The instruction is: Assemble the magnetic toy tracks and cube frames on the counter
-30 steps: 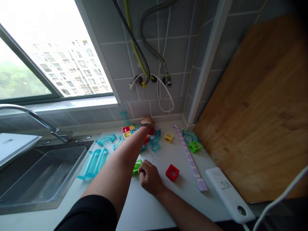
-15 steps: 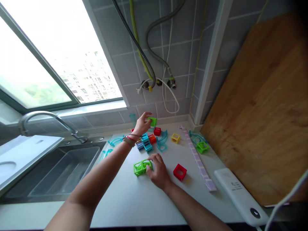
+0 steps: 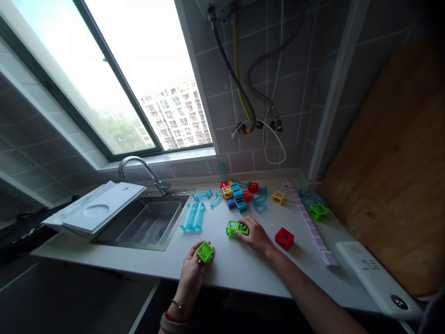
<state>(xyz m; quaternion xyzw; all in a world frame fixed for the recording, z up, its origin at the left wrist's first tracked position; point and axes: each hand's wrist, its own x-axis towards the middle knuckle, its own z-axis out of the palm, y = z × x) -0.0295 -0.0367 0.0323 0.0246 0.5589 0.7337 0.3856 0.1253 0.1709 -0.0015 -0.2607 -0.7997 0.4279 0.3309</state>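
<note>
We take the sink as our reference. On the counter to its right, we find two hands at work on green cube frames. The left hand, nearer to us than the sink and just right of it, has its fingers curled about a single green block, gripped tilted at the counter's front edge. The right hand, farther right of the sink, grips the near end of a green pair between thumb and fingers; we record the pair as two frames set end to end.

Immediately right of the sink lie clear blue tubes. Beyond these, still right of the sink, we note a blue stepped piece among mixed blocks. A yellow block and a red block sit farther right of the sink, ahead of a purple strip.
</note>
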